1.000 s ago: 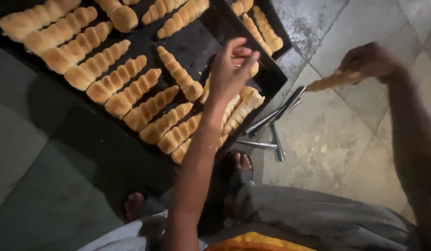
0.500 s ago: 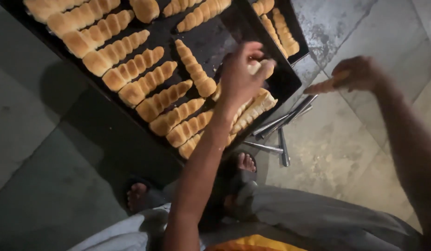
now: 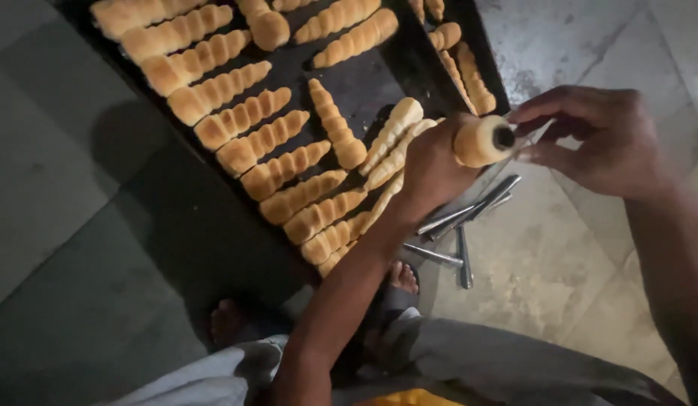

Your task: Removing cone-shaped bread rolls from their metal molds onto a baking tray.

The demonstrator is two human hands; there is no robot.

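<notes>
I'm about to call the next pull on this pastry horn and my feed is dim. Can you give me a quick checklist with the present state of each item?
1. Left hand wrapped around the pastry horn: ok.
2. Wide end of the horn turned toward the right hand, dark opening showing: ok.
3. Right fingertips at the opening: ok; whether they grip a metal mould inside: cannot tell.
4. Horn held apart from the other horns on the baking tray: ok.
5. Loose metal moulds lying on the stone floor below the hands, beside the tray: ok.
6. Horn crust unbroken: cannot tell, much of it is covered by the hand.
</notes>
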